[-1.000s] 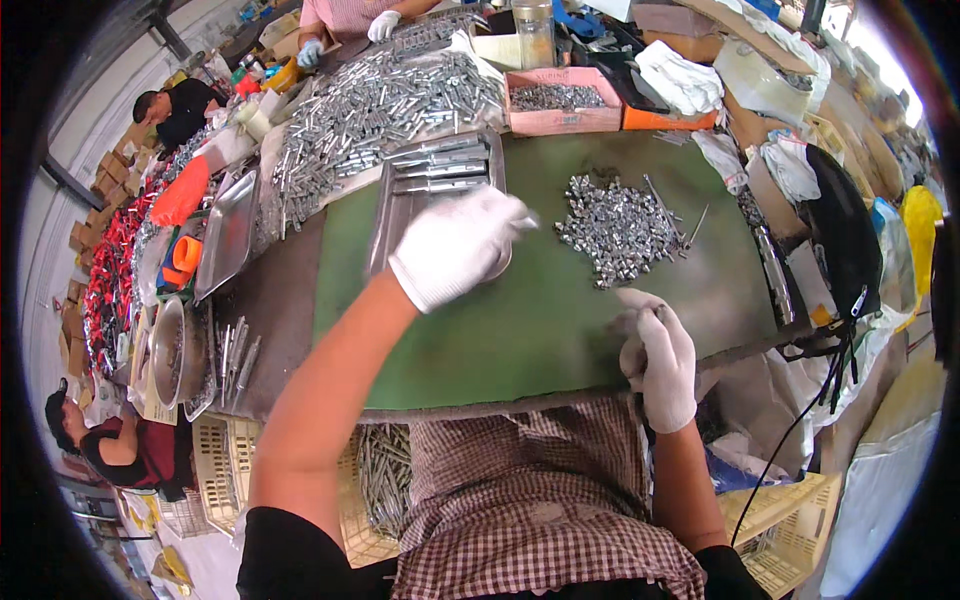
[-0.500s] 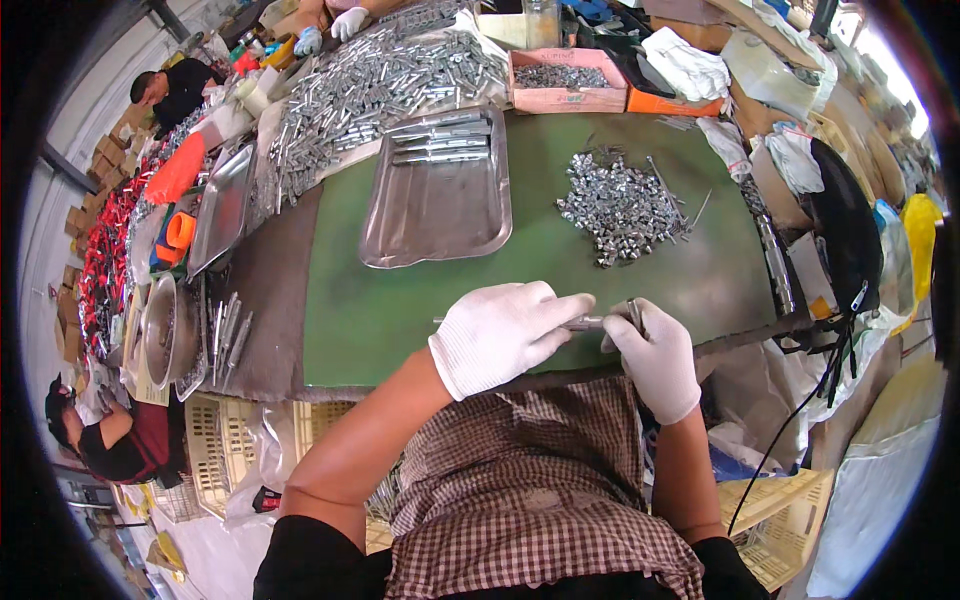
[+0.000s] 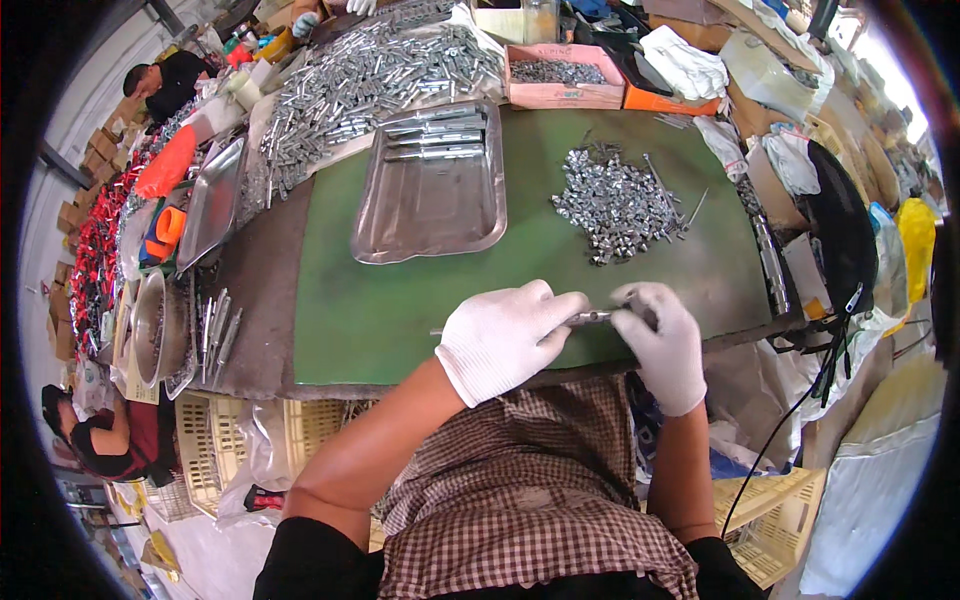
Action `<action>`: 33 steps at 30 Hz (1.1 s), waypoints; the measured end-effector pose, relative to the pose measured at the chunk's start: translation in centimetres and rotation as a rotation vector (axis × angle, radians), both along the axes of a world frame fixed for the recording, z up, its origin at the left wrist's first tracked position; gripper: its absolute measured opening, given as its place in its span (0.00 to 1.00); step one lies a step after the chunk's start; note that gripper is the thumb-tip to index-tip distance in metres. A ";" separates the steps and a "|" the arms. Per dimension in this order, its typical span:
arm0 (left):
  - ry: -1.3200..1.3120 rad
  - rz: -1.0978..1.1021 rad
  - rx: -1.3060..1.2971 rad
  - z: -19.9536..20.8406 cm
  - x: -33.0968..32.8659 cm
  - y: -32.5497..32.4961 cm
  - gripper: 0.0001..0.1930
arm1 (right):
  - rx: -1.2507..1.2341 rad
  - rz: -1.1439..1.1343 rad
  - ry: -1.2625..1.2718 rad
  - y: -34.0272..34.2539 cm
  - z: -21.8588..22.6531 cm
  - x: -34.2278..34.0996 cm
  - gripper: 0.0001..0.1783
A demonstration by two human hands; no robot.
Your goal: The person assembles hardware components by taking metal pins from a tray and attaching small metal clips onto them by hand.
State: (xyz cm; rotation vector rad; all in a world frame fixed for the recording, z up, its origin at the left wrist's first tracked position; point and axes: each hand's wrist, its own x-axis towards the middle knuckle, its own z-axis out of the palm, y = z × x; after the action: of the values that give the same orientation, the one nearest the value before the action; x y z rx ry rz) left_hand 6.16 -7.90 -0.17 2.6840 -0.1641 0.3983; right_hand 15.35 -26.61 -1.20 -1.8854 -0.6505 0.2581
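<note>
My left hand [image 3: 512, 335], in a white knit glove, is closed around a slim metal rod [image 3: 590, 317] held level over the near edge of the green mat [image 3: 400, 320]. The rod's thin tail pokes out to the left of the glove. At the rod's right end, my gloved right hand [image 3: 665, 345] has its fingers curled in; what they grip is hidden. A heap of small shiny metal fittings [image 3: 615, 205] lies beyond my right hand. Farther left on the mat, a steel tray [image 3: 430, 215] has several similar rods [image 3: 435, 140] along its far end.
A large pile of metal pieces [image 3: 380, 80] covers the far left. Small parts fill a pink box [image 3: 565, 95] at the back. A metal bowl [image 3: 155, 330] and several loose rods [image 3: 220, 335] are at left. Other people work at the far edge and left. Plastic crates [image 3: 225, 440] stand below.
My right hand has turned, its fingers now curled over the rod's end; the dark upright piece seen between them before is hidden. The left hand has shifted slightly, still holding the rod.
</note>
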 end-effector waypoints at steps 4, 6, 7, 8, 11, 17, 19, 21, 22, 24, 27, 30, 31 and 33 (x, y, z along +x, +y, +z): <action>0.018 0.025 0.039 -0.6 -0.3 -1.4 0.09 | -0.089 -0.268 -0.367 -0.1 -1.9 4.5 0.08; 0.121 0.106 0.145 -0.8 0.1 -2.3 0.08 | -0.211 -0.291 -0.424 0.7 -1.9 6.5 0.08; 0.123 0.105 0.144 -0.7 0.2 -2.4 0.08 | -0.213 -0.291 -0.422 1.2 -1.7 7.2 0.08; 0.162 0.116 0.160 -0.4 0.4 -2.5 0.08 | -0.302 -0.265 -0.482 1.7 -1.5 7.8 0.09; 0.216 0.115 0.161 0.1 0.4 -2.4 0.07 | -0.423 -0.221 -0.549 2.6 -1.1 8.4 0.09; 0.229 0.122 0.087 -0.4 0.3 -2.1 0.08 | -0.156 0.000 -0.334 0.5 -0.2 4.2 0.08; 0.243 0.119 0.084 -0.4 0.5 -2.2 0.08 | -0.145 0.051 -0.277 0.0 0.0 2.1 0.08; 0.210 0.110 0.065 -0.4 0.4 -2.1 0.08 | -0.229 0.030 -0.307 0.0 -0.6 1.1 0.09; 0.208 0.105 0.064 -0.3 0.3 -2.1 0.08 | -0.230 0.025 -0.308 -0.1 -0.5 0.8 0.09; 0.199 0.113 0.051 -0.2 0.1 -2.2 0.08 | -0.215 0.056 -0.291 -0.1 -0.2 0.5 0.09; 0.214 0.120 0.052 -0.2 0.2 -2.3 0.08 | -0.230 0.031 -0.304 0.2 -0.1 0.2 0.08; 0.201 0.127 0.038 -0.3 0.1 -2.5 0.07 | -0.281 0.048 -0.338 0.1 0.0 0.3 0.08; 0.201 0.129 0.037 -0.3 0.0 -2.5 0.07 | -0.280 0.063 -0.363 -0.1 0.1 0.4 0.07; 0.207 0.140 0.085 -0.1 0.0 -2.7 0.06 | -0.225 0.022 -0.394 -0.6 -0.4 2.0 0.07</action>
State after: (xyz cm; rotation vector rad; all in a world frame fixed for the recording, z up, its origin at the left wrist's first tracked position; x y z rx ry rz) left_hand 6.19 -10.61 -0.23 2.8079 0.0698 0.1552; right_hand 17.33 -27.16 -1.57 -2.1697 -0.9386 -0.0329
